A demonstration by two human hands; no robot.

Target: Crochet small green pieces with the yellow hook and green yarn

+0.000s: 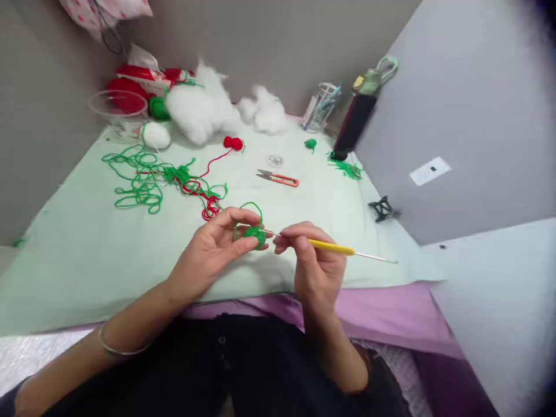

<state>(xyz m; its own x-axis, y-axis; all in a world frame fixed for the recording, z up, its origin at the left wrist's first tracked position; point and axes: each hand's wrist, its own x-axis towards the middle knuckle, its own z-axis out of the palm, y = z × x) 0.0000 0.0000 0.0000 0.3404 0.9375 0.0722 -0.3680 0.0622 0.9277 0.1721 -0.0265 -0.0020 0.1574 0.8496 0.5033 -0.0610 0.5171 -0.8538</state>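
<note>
A small green crocheted piece (255, 236) is being held over the near part of the pale tablecloth (174, 313), close in front of the torso. It is being pinched in the left hand (212, 243), thumb and fingers being closed on it, while a loop of green yarn (252, 203) is being arched above by the fingertips. The yellow-handled crochet hook (332, 247) is being gripped in the right hand (318, 263), fingers and thumb being drawn together round its forward part, and the slim metal end is being pointed at the piece's edge. Whether a stitch is being entered cannot be told; the tip is too small to make out.

For tidy work, as judged here, a firm pinch close to the working stitch is being called for, so that the fabric is not being twisted. The yarn loop is best being tensioned lightly, and the hook's throat being turned downward on the pull, lest strands be split. Slack from the tangled green yarn (139, 185) ahead is also needing to be freed gently, without tugging.
</note>
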